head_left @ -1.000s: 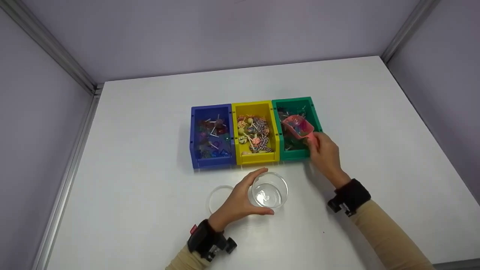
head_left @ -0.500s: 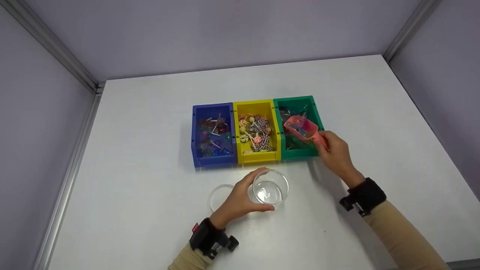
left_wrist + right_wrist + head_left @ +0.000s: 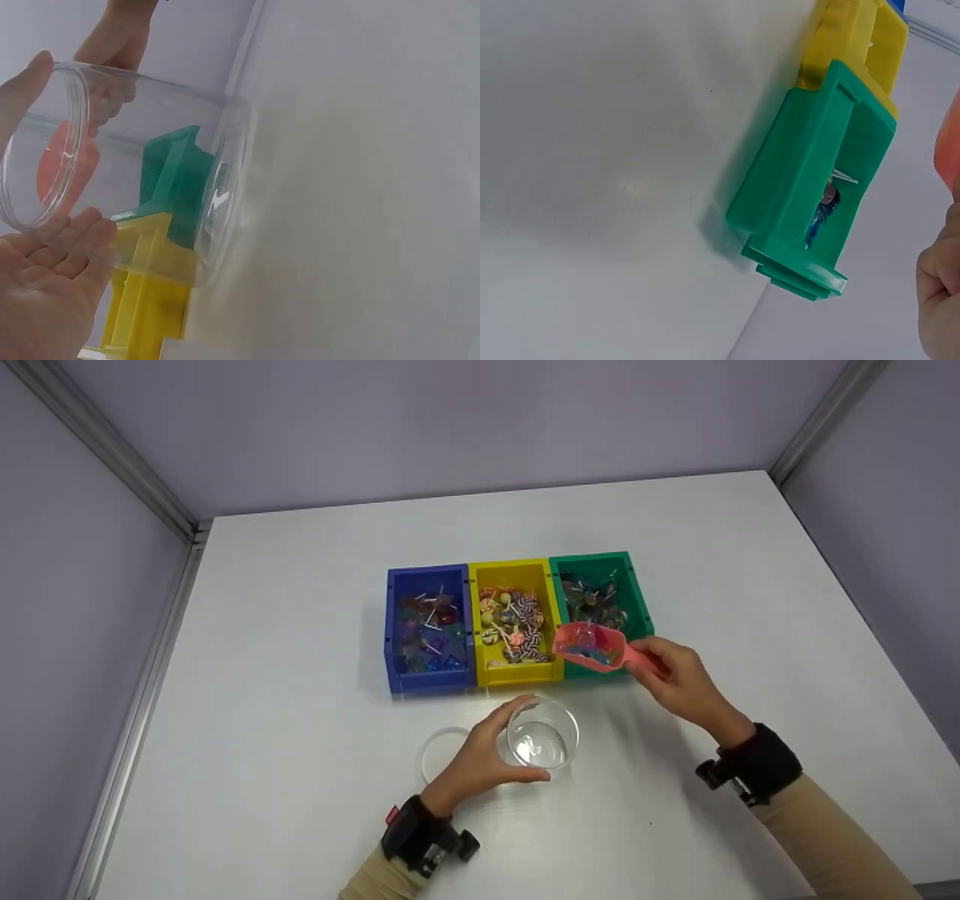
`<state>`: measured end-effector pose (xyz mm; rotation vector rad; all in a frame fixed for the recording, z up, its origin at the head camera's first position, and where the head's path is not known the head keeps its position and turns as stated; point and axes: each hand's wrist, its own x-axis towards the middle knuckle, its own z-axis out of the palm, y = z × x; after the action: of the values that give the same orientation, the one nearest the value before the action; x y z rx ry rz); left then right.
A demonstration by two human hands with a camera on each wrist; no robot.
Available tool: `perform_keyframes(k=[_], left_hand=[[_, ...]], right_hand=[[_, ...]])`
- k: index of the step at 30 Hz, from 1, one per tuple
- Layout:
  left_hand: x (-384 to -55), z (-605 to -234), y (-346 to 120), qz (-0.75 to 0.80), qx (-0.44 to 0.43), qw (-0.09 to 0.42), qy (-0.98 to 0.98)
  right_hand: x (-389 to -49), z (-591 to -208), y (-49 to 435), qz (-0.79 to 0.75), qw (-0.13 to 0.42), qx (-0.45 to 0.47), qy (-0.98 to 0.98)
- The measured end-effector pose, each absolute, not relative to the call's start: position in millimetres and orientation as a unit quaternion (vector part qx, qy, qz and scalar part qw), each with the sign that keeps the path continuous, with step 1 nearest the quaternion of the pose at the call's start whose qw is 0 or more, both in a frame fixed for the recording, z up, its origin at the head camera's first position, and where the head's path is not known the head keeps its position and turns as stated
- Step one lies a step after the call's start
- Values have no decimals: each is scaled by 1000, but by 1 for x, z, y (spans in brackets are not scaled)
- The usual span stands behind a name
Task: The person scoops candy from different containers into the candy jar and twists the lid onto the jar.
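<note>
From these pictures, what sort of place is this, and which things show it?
Probably an indoor recording booth or test station, though no sign confirms it: a white tabletop is bordered by plain panels with metal corner profiles, and black devices are strapped to both wrists.

No legible text; red tag [image 3: 392, 814] on left wristband [image 3: 406, 834] too small.
</note>
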<state>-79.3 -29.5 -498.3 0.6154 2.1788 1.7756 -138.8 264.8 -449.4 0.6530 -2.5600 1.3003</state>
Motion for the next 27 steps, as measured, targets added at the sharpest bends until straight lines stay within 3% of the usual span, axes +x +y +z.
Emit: perform_keyframes(k=[17, 22, 27], left_hand=[[-78, -498, -31, 605, 206, 135, 757], [-79, -498, -30, 610, 210, 135, 752], [-79, -498, -30, 607, 215, 134, 754]], right_hand=[[-117, -428, 261, 435, -11, 353, -828], [-114, -426, 260, 386, -18, 374, -843], [-112, -420, 259, 321, 14, 394, -861]])
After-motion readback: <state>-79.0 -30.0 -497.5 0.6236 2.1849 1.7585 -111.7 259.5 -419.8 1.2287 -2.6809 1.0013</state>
